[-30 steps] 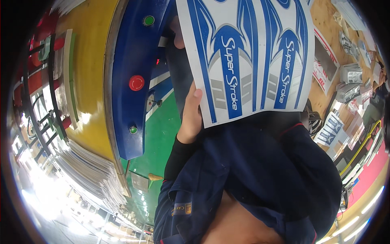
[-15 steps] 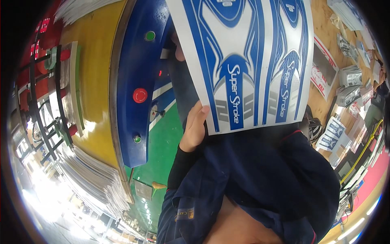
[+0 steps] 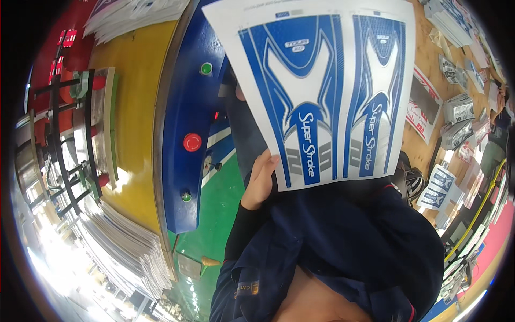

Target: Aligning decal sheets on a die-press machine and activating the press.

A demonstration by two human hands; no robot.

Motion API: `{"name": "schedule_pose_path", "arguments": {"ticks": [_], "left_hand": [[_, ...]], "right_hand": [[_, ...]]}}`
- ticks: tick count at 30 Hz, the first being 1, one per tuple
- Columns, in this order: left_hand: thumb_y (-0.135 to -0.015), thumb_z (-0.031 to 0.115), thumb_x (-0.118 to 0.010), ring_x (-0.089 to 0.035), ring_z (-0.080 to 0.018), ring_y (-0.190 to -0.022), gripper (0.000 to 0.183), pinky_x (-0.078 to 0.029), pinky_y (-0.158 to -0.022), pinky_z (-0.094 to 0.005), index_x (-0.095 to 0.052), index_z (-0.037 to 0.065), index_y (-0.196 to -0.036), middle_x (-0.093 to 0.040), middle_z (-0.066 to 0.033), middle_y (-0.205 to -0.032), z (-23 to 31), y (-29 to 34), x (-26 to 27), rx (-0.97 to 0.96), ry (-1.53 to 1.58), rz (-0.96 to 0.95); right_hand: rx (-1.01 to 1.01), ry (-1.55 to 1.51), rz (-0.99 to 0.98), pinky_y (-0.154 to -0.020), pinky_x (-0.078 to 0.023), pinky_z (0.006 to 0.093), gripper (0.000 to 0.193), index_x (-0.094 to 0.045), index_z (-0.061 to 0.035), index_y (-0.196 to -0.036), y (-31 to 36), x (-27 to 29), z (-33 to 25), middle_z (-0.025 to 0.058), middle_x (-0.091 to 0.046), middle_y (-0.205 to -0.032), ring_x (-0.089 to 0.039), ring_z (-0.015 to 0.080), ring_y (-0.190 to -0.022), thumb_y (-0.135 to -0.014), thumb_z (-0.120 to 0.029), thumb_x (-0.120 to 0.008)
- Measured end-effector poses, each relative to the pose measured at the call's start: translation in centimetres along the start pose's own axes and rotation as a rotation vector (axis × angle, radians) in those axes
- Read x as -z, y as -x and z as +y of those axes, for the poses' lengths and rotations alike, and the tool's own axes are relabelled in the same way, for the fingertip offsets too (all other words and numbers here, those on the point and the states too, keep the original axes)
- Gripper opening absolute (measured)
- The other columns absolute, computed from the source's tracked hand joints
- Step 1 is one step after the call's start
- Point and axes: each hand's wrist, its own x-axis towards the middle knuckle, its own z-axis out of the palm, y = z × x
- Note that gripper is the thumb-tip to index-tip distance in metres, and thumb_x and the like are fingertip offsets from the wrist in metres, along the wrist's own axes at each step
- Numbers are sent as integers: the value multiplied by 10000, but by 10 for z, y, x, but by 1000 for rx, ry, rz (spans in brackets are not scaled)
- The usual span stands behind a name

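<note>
A large white sheet printed with blue and silver graphics (image 3: 346,107) is held up in front of my body. Two tapered panels run side by side down its face. My left hand (image 3: 261,180) grips its lower left edge, with a fingertip lapping over onto the printed side and the other fingers partly behind. My right sleeve (image 3: 399,206) passes behind the sheet, and I cannot make out the right hand. A small patch of skin (image 3: 240,93) shows past the sheet's left edge; whose it is cannot be told.
On the left stands a blue machine panel (image 3: 182,107) with a red push button (image 3: 192,142) and green buttons. Beside it is a yellow surface (image 3: 137,107) with stacked sheets (image 3: 126,249). At right, a wooden table (image 3: 429,53) bears printed sheets and bundles of labels.
The sheet has tilted so that its upper part now shows, and its lower edge sits a little lower. My left hand keeps its grip; the surroundings have shifted slightly in view.
</note>
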Motion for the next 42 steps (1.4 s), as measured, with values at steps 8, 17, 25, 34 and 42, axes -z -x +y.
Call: {"name": "schedule_pose_path", "arguments": {"ticks": [8,17,25,34,42], "left_hand": [[-955,35,-686,-614,-128,-953,313,-489,-833,-301,-587,-27,-1245,-684,-71,-1091,33,-32,3,-113,-4,430],[-1043,112,-517,-667,-406,-987,341,-496,-885,-431,-554,-151,-1257,-679,-308,-1109,107,-19,42,-530,-959,661],[-1005,158,-656,-597,-168,-917,309,-477,-831,-322,-634,-74,-1209,-679,-85,-1004,144,145,116,-392,-704,1241],[-979,340,-613,-591,-342,-1101,558,-485,-954,-410,-538,-64,-1355,-603,-249,-1220,214,421,219,-530,-960,2210],[-1002,608,-517,-487,-414,-1387,768,-393,-1133,-441,-463,30,-1506,-524,-246,-1487,122,421,290,398,-1160,1534]], "right_hand": [[671,420,-206,-1114,-427,430,749,-479,-68,-1500,22,-38,-68,213,-566,-1406,-555,348,-1301,-866,-364,-748],[-464,-281,-988,-1120,-432,414,537,-541,-70,-1465,-74,-10,9,151,-579,-1447,-604,275,-1251,-1099,-426,-377],[681,1150,-1131,-965,-507,437,357,-623,-19,-1250,-86,13,57,201,-662,-1186,-627,370,-1127,-1044,-299,-542],[979,1731,-1340,-994,-439,480,536,-652,-36,-1211,-64,30,71,169,-641,-1157,-575,359,-1163,-901,-473,-677],[1006,1708,-1396,-1047,-417,481,546,-636,-62,-1282,-65,38,71,162,-619,-1272,-546,352,-1239,-880,-424,-715]]}}
